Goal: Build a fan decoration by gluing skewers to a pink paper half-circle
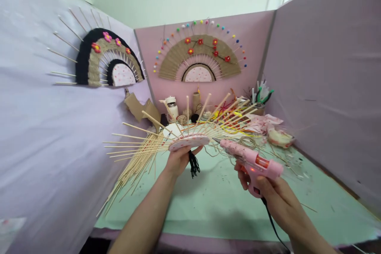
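Note:
My left hand (177, 160) is closed under a pink-dotted fabric half disc (187, 142), holding it up above the table. Thin wooden sticks (154, 119) fan outward from the disc's edge to the left, back and right. A black tassel (194, 164) hangs below the disc beside my fingers. My right hand (268, 192) grips a pink hot glue gun (251, 162) by its handle, with a small orange light lit on its side. The gun's nozzle points left, close to the disc's right end; whether it touches a stick I cannot tell.
Many loose sticks (131, 170) lie on the green tabletop (208, 206) at left. A jar (172, 109), twine, coloured pipe cleaners and dotted fabric (264, 123) crowd the back. Two finished fans hang on the side and back panels. The gun's black cord (272, 222) runs toward me.

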Tool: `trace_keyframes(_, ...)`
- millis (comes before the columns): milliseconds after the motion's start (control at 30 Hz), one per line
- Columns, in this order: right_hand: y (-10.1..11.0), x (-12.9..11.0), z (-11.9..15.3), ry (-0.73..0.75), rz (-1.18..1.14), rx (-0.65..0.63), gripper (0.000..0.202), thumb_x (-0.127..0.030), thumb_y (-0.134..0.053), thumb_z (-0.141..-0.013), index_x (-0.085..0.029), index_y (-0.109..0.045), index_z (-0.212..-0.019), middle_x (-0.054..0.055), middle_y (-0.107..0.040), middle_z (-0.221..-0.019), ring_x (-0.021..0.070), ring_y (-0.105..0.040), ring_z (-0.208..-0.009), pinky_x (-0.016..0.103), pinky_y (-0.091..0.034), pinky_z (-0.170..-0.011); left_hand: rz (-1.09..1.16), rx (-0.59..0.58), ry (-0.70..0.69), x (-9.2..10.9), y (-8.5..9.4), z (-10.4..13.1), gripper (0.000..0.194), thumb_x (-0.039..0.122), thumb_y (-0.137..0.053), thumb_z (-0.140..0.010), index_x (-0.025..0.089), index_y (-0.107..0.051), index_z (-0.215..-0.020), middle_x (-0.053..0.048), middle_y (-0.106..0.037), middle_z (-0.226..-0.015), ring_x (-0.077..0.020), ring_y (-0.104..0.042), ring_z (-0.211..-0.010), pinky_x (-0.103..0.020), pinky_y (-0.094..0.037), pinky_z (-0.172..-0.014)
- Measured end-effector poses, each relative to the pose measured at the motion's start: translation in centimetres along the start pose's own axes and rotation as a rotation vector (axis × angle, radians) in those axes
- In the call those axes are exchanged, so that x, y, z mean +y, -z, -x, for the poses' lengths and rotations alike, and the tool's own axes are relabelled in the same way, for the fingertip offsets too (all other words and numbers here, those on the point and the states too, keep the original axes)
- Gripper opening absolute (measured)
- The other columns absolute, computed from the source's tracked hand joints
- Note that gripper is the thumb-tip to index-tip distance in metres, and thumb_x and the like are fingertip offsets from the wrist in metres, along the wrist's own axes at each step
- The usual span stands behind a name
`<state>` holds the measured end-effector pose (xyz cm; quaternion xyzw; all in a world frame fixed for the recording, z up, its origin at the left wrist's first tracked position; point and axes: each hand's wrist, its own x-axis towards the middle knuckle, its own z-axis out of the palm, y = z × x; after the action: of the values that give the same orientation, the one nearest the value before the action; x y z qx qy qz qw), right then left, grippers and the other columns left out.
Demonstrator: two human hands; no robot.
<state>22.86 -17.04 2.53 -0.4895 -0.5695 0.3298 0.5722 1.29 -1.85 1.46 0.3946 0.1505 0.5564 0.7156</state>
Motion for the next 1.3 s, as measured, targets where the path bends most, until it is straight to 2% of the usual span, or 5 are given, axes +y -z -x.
trace_keyframes(133,-1.5,-0.5,-0.1,0.011,0.028,-0.020,0.049,-0.058,-0.048,-0.090,-0.016,-0.071,-0.099,0.008,-0.068,-0.076,0.0177,-0.063,-0.067,0.026,-0.053,-0.058,-0.067,-0.095,0.041,-0.3,-0.2,0.4,0.024,0.014,-0.074,-0.072,0.015,-0.071,-0.096,-0.011,-0.072,-0.113,-0.0325,-0.061,-0.117,-0.057,-0.040,-0.106)
trace_keyframes(333,-2.2,0.4,0.7,-0.023,0.133,-0.027,0.052,-0.056,-0.047,-0.091,-0.019,-0.066,-0.122,0.014,-0.070,-0.112,0.0252,-0.067,-0.096,0.033,-0.058,-0.078,-0.107,-0.080,0.028,-0.7,-0.5,0.6,0.025,0.016,-0.079,-0.068,0.017,-0.070,-0.092,-0.008,-0.074,-0.102,-0.0314,-0.064,-0.111,-0.052,-0.045,-0.102)
trace_keyframes(467,-2.0,0.7,0.9,0.043,0.165,-0.050,0.055,-0.054,-0.047,-0.092,-0.021,-0.059,-0.133,0.014,-0.069,-0.117,0.0277,-0.064,-0.108,0.037,-0.056,-0.089,-0.130,-0.080,0.016,-0.6,-0.6,0.7,0.026,0.017,-0.081,-0.067,0.017,-0.070,-0.090,-0.008,-0.074,-0.097,-0.0301,-0.066,-0.106,-0.049,-0.048,-0.098)
trace_keyframes(733,-2.1,0.7,1.4,0.010,0.256,-0.106,0.056,-0.057,-0.043,-0.092,-0.023,-0.058,-0.135,0.011,-0.071,-0.111,0.0226,-0.067,-0.082,0.035,-0.057,-0.080,-0.199,-0.101,-0.013,-0.9,-0.2,0.7,0.028,0.021,-0.082,-0.067,0.017,-0.072,-0.093,-0.007,-0.073,-0.096,-0.0244,-0.069,-0.095,-0.038,-0.053,-0.088)
trace_keyframes(1300,-2.2,0.2,1.0,0.077,0.234,-0.023,0.050,-0.056,-0.042,-0.092,-0.021,-0.068,-0.119,0.007,-0.067,-0.078,0.0209,-0.060,-0.069,0.031,-0.055,-0.073,-0.179,-0.085,0.009,-0.7,-0.5,0.8,0.029,0.021,-0.083,-0.065,0.017,-0.072,-0.092,-0.009,-0.073,-0.093,-0.0292,-0.068,-0.097,-0.047,-0.048,-0.096)
